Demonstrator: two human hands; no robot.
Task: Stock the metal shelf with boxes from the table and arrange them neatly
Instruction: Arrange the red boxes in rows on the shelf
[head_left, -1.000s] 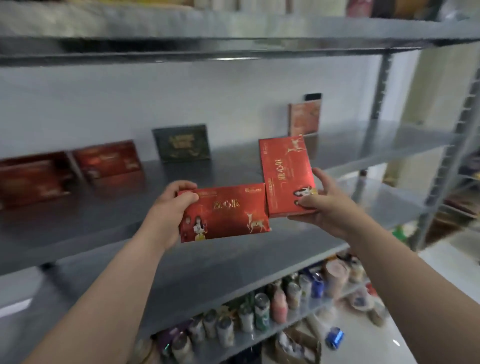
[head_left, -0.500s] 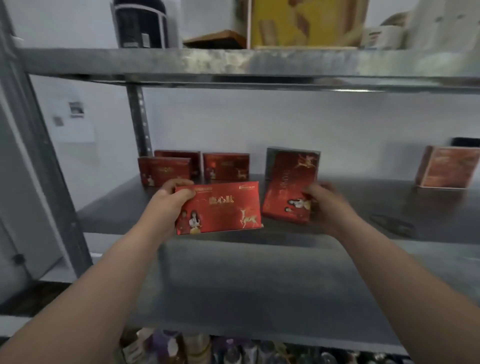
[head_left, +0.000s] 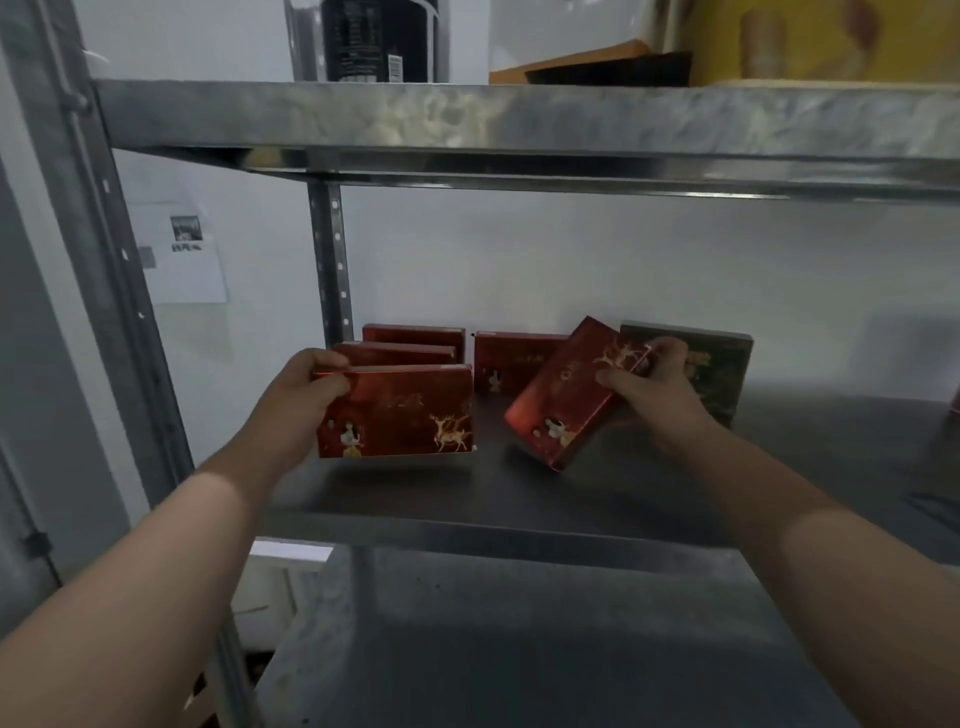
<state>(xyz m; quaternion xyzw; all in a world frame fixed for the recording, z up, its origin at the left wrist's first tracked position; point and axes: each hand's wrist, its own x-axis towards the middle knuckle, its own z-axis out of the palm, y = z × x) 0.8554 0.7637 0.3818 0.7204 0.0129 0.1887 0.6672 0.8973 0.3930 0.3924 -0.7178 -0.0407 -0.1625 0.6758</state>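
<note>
Head view: left hand (head_left: 298, 400) gripping a red deer-print box (head_left: 397, 411) by its left end, upright, just above the metal shelf (head_left: 519, 499). Right hand (head_left: 649, 384) clamped on a tilted red box (head_left: 571, 389), lower corner near the shelf. Behind, three red boxes (head_left: 415, 340) and a dark box (head_left: 722, 364) standing at the wall.

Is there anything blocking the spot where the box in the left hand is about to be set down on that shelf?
Nothing visible blocks it. The left hand holds its red box upright over bare metal shelf, in front of two standing red boxes.
</note>
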